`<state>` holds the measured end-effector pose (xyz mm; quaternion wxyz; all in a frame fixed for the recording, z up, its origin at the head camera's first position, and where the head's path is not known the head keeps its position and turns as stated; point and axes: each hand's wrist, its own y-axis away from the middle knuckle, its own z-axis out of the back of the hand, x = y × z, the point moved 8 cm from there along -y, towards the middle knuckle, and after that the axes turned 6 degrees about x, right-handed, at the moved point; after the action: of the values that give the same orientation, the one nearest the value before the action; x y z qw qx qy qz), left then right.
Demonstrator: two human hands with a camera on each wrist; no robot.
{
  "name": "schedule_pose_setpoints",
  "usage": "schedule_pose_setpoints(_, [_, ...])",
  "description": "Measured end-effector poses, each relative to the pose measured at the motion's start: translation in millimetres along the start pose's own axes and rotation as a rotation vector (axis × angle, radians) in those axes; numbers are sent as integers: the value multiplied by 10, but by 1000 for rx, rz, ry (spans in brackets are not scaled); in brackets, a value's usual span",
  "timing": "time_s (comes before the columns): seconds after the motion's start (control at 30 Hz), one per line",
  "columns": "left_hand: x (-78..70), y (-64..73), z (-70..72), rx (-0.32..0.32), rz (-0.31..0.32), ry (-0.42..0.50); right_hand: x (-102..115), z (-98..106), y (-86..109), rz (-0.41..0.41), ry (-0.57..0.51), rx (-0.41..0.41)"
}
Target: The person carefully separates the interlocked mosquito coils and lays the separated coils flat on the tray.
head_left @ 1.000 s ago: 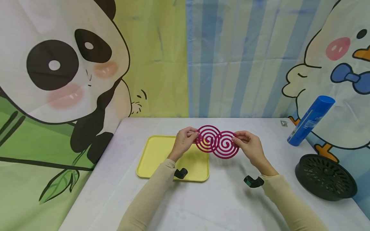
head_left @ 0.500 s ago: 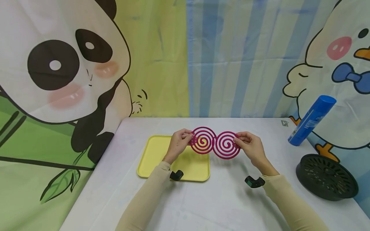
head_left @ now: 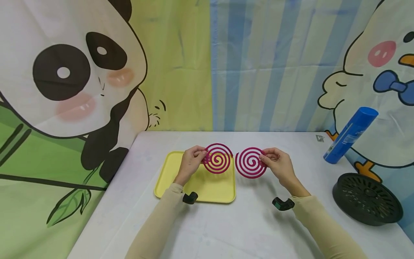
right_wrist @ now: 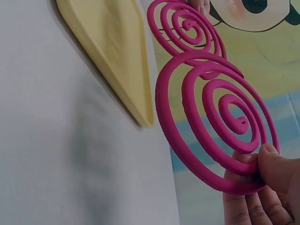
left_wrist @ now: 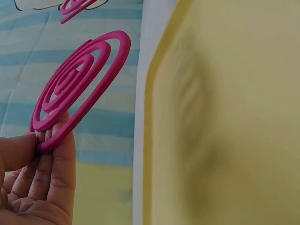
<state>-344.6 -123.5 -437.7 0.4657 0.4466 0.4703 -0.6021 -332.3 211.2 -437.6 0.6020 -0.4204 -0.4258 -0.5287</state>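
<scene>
Two magenta mosquito coils are held up above the table, apart from each other in the head view. My left hand (head_left: 188, 164) pinches the left coil (left_wrist: 89, 104) at its outer edge between thumb and fingers, over the yellow tray (head_left: 211, 196). My right hand (head_left: 282, 168) grips the right coil (right_wrist: 161, 105) by its outer edge, just right of the tray. Both spirals face the head camera. In the right wrist view, the right coil overlaps the farther left coil (right_wrist: 152, 23).
A black round case with a slotted lid (head_left: 367, 198) sits at the table's right side. Behind it a blue spray can (head_left: 350, 135) stands near the right edge. The white table (head_left: 245, 230) ends at a cartoon-printed curtain (head_left: 258, 72).
The two coils overlapped one second ago and now have a gap between them. My left hand has moved left with its coil; my right hand has stayed nearly still.
</scene>
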Motion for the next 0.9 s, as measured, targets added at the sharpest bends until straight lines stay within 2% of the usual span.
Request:
schedule_pose_setpoints(0.2, [73, 58, 175, -43, 31, -17, -76, -104, -37, -32, 9, 20])
schedule_pose_setpoints(0.67, [212, 243, 566, -114, 116, -111, -62, -373, -107, -67, 18, 31])
schedule_pose_setpoints(0.9, [297, 297, 691, -142, 148, -145, -65, -513, -145, -68, -1, 47])
